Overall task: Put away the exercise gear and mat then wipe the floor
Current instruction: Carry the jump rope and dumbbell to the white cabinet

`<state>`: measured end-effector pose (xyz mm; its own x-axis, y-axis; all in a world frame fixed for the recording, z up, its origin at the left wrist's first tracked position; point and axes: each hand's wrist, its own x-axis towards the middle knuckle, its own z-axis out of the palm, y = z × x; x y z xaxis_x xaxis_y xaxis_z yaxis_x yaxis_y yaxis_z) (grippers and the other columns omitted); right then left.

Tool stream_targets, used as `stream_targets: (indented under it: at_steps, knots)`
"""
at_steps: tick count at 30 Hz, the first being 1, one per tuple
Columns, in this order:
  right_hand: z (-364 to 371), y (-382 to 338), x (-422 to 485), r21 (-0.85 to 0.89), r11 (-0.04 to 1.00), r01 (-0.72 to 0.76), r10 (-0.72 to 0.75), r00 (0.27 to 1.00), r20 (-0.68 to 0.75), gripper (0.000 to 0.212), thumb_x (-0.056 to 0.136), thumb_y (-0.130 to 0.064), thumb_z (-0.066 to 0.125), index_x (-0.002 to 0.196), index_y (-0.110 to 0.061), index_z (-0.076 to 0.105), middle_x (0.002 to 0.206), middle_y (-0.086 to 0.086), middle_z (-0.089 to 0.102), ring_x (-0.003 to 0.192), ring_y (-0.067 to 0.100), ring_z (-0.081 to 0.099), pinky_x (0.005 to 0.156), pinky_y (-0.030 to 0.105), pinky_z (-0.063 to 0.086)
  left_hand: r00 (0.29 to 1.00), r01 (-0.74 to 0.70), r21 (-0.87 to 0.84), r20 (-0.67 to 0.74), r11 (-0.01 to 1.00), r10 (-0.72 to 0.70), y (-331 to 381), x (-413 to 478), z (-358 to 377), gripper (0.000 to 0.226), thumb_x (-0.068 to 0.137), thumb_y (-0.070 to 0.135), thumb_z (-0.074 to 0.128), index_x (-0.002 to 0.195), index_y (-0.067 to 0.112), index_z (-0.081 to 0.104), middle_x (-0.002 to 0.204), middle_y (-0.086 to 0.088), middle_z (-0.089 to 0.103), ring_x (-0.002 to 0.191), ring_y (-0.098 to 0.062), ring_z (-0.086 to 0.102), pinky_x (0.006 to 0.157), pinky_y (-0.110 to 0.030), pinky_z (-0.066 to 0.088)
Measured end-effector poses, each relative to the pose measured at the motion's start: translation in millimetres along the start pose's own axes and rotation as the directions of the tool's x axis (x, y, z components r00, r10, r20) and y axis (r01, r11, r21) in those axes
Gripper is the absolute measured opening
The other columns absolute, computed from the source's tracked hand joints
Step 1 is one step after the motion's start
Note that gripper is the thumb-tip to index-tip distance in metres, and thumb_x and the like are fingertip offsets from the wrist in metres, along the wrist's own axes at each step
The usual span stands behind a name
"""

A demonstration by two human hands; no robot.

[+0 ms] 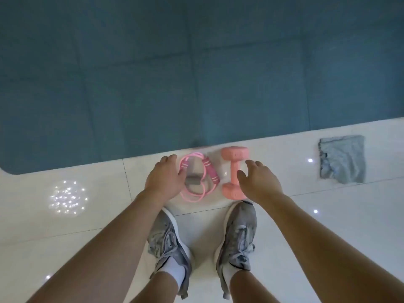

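- Floor (328, 226): pale tiles, high gloss; mirrors ceiling lights as sharp bright spots.
- Mat (153, 73): teal, matt, no glare; faint creased grid lines across its face, looks like foam or rubber.
- Dumbbell (235, 171): pink coating, smooth, dull sheen, rubbery or vinyl look.
- Jump rope (194, 189): glossy pink cord, plastic look; darker pink handles appear padded, matt.
- Cloth (343, 159): grey fabric, soft, wrinkled, matt.
- Shoes (239, 235): grey woven mesh, worn; white smooth soles.

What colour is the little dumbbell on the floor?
Pink. The dumbbell shows clearly in the head view.
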<state>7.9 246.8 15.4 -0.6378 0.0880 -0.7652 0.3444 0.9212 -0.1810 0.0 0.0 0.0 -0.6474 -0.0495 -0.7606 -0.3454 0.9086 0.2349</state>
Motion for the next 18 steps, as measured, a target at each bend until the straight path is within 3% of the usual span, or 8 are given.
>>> stream_targets:
  at_steps: [3,7,12,18]
  knots:
    - [16,4,14,0.017,1.000,-0.023,0.023,1.000,-0.009,0.046,0.096,-0.041,0.039,0.131,-0.013,0.047,0.124,0.009,0.056,0.112,0.028,0.053,0.083,0.037,0.043,0.998,0.067,-0.013,-0.001,0.998,-0.067,-7,21,22,0.053,0.100,0.050,0.040,0.135,0.011,0.045,0.131,-0.012,0.052,0.118,-0.034,0.053,0.095,-0.043,0.047]
    - [37,9,28,0.058,0.997,-0.049,0.050,0.999,-0.010,0.042,0.093,-0.048,0.040,0.117,-0.016,0.052,0.109,0.006,0.060,0.094,0.026,0.056,0.075,0.036,0.045,0.993,0.115,-0.051,0.016,0.992,-0.114,-17,40,50,0.045,0.094,0.051,0.043,0.116,0.013,0.052,0.102,-0.007,0.062,0.090,-0.030,0.064,0.077,-0.041,0.054]
    - [51,9,40,0.112,0.992,-0.063,0.066,0.998,-0.025,0.033,0.090,-0.045,0.043,0.106,-0.018,0.054,0.105,0.004,0.064,0.091,0.027,0.061,0.078,0.038,0.050,0.989,0.138,-0.185,-0.024,0.973,-0.145,-19,51,71,0.038,0.084,0.032,0.066,0.118,0.020,0.054,0.104,-0.002,0.061,0.091,-0.027,0.061,0.074,-0.035,0.051]
    - [59,12,46,0.154,0.985,-0.084,0.085,0.996,0.002,0.028,0.087,-0.039,0.053,0.106,-0.017,0.051,0.100,0.003,0.066,0.088,0.028,0.061,0.074,0.037,0.049,0.984,0.119,-0.208,-0.105,0.971,-0.143,-21,59,81,0.021,0.085,0.021,0.063,0.102,0.016,0.053,0.094,-0.003,0.063,0.082,-0.026,0.059,0.066,-0.032,0.045]
